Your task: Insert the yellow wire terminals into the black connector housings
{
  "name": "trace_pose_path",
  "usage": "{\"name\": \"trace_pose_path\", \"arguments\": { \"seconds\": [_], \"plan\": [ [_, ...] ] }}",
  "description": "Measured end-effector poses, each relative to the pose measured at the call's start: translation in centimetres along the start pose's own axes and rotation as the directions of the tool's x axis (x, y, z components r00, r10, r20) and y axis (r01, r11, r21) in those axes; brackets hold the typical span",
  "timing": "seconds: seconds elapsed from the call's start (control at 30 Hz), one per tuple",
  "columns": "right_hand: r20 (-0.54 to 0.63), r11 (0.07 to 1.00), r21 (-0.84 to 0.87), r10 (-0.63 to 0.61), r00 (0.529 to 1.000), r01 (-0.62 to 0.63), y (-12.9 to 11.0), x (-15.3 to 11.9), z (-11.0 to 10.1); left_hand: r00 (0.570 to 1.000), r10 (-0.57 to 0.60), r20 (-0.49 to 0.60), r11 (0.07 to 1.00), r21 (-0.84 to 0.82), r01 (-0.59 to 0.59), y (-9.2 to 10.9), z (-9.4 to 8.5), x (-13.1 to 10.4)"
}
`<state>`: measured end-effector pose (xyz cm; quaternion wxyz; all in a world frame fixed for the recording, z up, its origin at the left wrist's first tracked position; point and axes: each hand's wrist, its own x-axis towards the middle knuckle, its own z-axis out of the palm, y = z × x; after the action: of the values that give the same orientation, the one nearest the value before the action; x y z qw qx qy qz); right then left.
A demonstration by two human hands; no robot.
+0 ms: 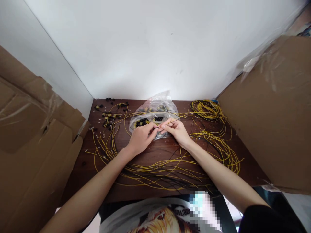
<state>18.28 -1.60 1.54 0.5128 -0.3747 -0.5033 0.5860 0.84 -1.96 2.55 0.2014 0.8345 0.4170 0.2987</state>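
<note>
My left hand [141, 138] is closed in a pinch on a small black part [155, 128] just in front of the plastic bag. Its fingertips meet those of my right hand [177, 132], which pinches a thin yellow wire [178, 117]. Where the wire and the part come together, my fingers hide the detail. Behind both hands lies the clear plastic bag [167, 97], with several small black and yellow parts [142, 122] in it.
Bundled yellow and black wires [157, 168] cross the brown table [155, 152] in front. A coil [206, 110] sits back right, another bundle [225, 152] below it. Loose black pieces [107, 119] lie left. Cardboard panels [267, 106] flank both sides; a white wall [150, 48] stands behind.
</note>
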Motion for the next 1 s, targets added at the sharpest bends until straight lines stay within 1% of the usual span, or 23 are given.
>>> {"name": "trace_pose_path", "arguments": {
  "seconds": [0.2, 0.33, 0.57, 0.67, 0.9, 1.0],
  "plan": [
    [0.066, 0.993, 0.113, 0.029, 0.997, -0.036, 0.3, 0.3, -0.3, 1.000, 0.001, -0.009, 1.000, 0.019, -0.001, 0.2, -0.1, 0.0],
    [0.058, 0.988, 0.144, 0.044, 0.997, -0.052, 0.2, 0.2, -0.2, 1.000, 0.003, -0.015, 1.000, 0.026, -0.003, 0.2, -0.1, 0.0],
    [0.025, 0.997, 0.081, 0.016, 1.000, -0.018, -0.1, 0.1, -0.1, 1.000, 0.006, -0.012, 0.999, 0.036, -0.006, 0.1, -0.1, 0.0],
    [0.015, 1.000, 0.028, -0.007, 1.000, 0.007, -0.1, 0.1, -0.2, 1.000, 0.013, -0.026, 1.000, 0.020, -0.012, 0.0, -0.1, 0.0],
    [0.013, 0.999, -0.034, -0.027, 1.000, 0.027, -0.5, -0.1, 0.1, 0.998, 0.047, -0.049, 0.999, 0.007, -0.047, -0.1, 0.0, 0.0],
    [0.003, 0.998, -0.048, -0.038, 0.999, 0.038, -0.7, -0.3, 0.2, 0.997, 0.053, -0.048, 0.997, -0.046, -0.055, 0.0, 0.0, 0.1]
  ]
}}
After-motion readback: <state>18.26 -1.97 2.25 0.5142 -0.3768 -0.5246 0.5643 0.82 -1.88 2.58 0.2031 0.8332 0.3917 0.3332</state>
